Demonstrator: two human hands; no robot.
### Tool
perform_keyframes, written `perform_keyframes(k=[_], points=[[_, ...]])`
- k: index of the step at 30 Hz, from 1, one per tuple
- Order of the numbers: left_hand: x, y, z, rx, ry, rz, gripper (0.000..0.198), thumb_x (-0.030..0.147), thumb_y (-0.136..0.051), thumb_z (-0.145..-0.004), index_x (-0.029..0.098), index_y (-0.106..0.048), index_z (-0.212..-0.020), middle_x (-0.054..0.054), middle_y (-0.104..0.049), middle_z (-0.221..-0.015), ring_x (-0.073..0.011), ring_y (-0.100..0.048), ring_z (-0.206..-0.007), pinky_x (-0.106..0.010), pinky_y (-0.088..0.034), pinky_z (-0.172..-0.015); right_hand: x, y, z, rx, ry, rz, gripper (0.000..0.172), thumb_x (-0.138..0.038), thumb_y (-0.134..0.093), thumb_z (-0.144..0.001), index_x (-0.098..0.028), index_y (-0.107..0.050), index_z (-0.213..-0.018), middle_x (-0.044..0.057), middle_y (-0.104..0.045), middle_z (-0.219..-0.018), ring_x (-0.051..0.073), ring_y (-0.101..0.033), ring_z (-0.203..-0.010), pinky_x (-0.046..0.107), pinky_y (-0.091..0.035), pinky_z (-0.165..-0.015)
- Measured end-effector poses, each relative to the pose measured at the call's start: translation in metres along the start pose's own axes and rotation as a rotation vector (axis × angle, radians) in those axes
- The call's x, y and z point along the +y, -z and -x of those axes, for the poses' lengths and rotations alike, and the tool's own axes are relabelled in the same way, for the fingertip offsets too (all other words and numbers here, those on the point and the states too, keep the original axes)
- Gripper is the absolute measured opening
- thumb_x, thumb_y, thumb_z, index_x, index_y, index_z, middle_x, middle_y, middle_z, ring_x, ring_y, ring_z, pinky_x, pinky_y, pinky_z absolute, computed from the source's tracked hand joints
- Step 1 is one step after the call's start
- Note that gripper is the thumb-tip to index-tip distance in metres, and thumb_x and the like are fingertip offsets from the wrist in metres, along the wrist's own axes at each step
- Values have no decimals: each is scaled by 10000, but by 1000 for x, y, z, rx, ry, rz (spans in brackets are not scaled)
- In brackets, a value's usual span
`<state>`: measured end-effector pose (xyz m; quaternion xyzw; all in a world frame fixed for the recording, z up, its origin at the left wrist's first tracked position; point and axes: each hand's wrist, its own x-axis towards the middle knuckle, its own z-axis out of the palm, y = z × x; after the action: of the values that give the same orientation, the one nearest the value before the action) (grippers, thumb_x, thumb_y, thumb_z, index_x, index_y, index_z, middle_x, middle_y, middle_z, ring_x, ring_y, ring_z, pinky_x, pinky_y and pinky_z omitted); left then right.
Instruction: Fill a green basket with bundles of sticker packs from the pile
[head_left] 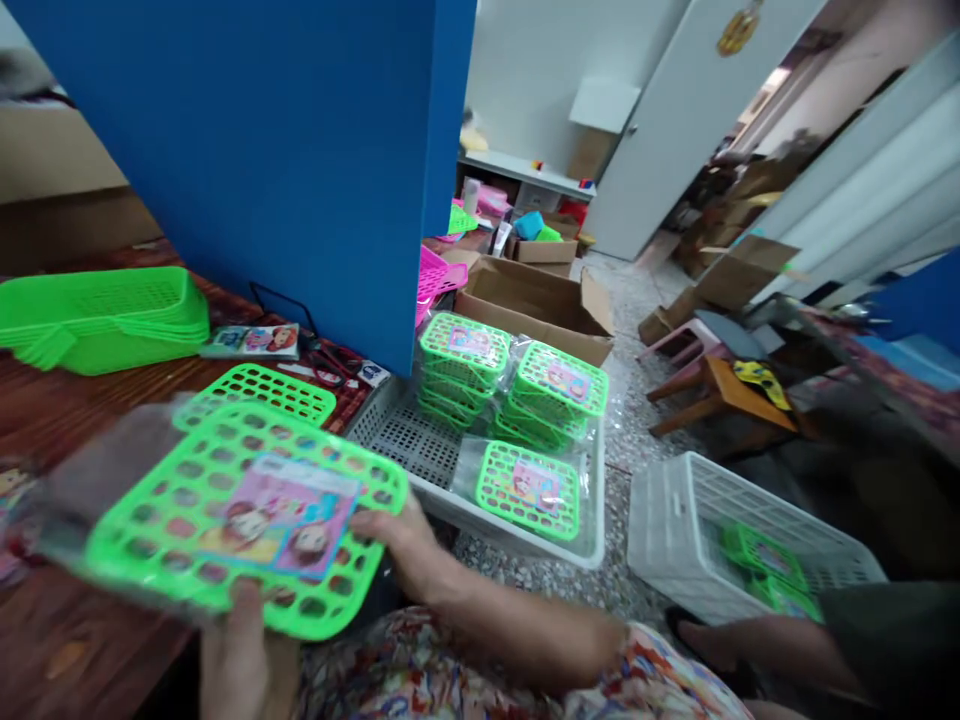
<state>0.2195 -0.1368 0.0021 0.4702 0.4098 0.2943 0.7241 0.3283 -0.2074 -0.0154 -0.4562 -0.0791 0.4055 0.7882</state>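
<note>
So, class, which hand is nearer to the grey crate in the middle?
Right. The right hand grips the green package close to the grey crate; the left hand holds the package's near edge, farther left of the crate.

That wooden table (67, 645) carries stacked green baskets (112, 335), picture cards (259, 341), and a green grid (279, 397) toward its right edge.

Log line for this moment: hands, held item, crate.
left hand: grips near edge of bagged green pack | right hand: grips its right edge | grey crate: similar packs inside | table: nested green baskets
</note>
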Motion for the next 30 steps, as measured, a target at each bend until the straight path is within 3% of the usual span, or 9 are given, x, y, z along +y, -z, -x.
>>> perform_keyframes(k=[2, 5, 9, 12, 15, 21, 27, 30], points=[[-12, -7, 1, -120, 65, -66, 733, 549, -653, -815, 412, -304, -1445, -8, -493, -1449, -294, -424, -1367, -477, -361, -1135, -28, 38, 7, 39, 10, 11, 598, -373, -745, -625, -163, -571, -1157, 84, -698, -1129, 290, -654, -1022, 482, -530, -910], [-22, 0, -2, -284, 121, -204, 683, 532, -660, -818, 382, -366, -1415, -48, -474, -1456, -296, -446, -1355, -474, -377, -1123, -72, 112, 28, 236, -36, 149, 468, -381, -704, -658, -151, -622, -1058, 91, -735, -1000, 290, -684, -962, 466, -554, -874], [-23, 19, -9, -270, 90, -211, 656, 522, -686, -783, 344, -440, -1365, -54, -376, -1523, -314, -517, -1290, -475, -416, -1098, -122, 211, 69, 561, -161, 310, 362, -375, -669, -708, -173, -638, -1006, 81, -750, -907, 252, -713, -885, 395, -574, -847], [-23, 25, -13, -271, 91, -187, 673, 501, -700, -776, 339, -432, -1372, -63, -431, -1476, -314, -573, -1222, -521, -431, -1077, -141, 259, 94, 719, -207, 401, 304, -354, -665, -737, -177, -646, -983, 96, -752, -904, 256, -722, -862, 373, -584, -824], [-27, 24, -15, -277, 109, -212, 656, 493, -688, -794, 341, -426, -1376, -76, -467, -1436, -316, -599, -1183, -561, -443, -1048, -139, 278, 105, 735, -237, 411, 246, -341, -644, -757, -178, -661, -940, 114, -753, -884, 273, -726, -841, 382, -590, -815], [-39, 28, -18, -334, 173, -247, 651, 491, -678, -813, 333, -404, -1382, -85, -459, -1438, -291, -626, -1145, -519, -467, -1028, -123, 291, 100, 713, -253, 347, 248, -324, -630, -762, -169, -668, -952, 110, -755, -897, 251, -728, -861, 357, -578, -839], [-43, 37, -18, -323, 210, -213, 634, 496, -659, -828, 306, -410, -1378, -98, -478, -1422, -282, -615, -1166, -446, -498, -991, -142, 304, 99, 517, -349, 442, 253, -292, -683, -748, -158, -699, -963, 147, -740, -1013, 254, -720, -884, 363, -556, -866], [-47, 40, -17, -327, 236, -206, 625, 498, -650, -834, 296, -415, -1377, -104, -476, -1428, -273, -616, -1168, -423, -501, -983, -153, 306, 100, 528, -370, 591, 318, -362, -700, -764, -196, -697, -1035, 141, -712, -1124, 249, -708, -926, 361, -563, -834]])
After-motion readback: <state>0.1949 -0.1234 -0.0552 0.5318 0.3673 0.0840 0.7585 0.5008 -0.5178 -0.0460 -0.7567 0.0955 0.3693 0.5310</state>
